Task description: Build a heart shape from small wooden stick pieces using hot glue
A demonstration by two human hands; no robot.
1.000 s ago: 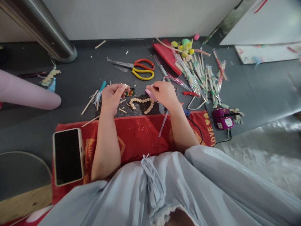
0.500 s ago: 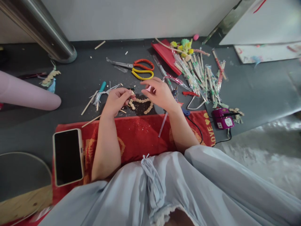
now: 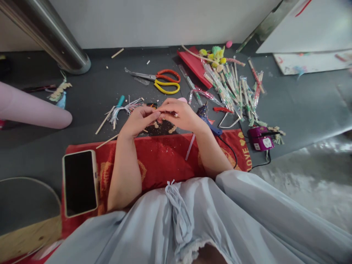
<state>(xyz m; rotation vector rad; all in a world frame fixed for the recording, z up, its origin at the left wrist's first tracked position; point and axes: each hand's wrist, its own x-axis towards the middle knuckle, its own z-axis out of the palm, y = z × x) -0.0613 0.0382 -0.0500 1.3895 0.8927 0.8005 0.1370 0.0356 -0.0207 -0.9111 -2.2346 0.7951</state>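
My left hand (image 3: 139, 121) is closed in a pinch, thumb against index finger. Over the dark work surface, my right hand (image 3: 180, 114) has its fingertips brought together against the left ones. Whatever the fingertips pinch is too small and covered to name. A small pale bit (image 3: 176, 114) shows under the right fingers. Beneath both hands lies a bumpy beige strip (image 3: 172, 129) of short pieces, mostly hidden by them. A blue glue gun (image 3: 213, 126) rests beside my right wrist, and a clear glue stick (image 3: 190, 147) lies closer to me.
Scissors (image 3: 167, 81) with red and yellow handles lie beyond my hands. Wrapped sticks (image 3: 225, 88) are heaped to the right, near a purple box (image 3: 260, 138). A tassel of pale strands (image 3: 121, 109) is at left. A phone (image 3: 80, 183) lies on the red towel (image 3: 165, 157).
My right hand has moved left and down, from apart to touching the left fingertips. The beige strip is now more covered, and more of the glue gun shows.
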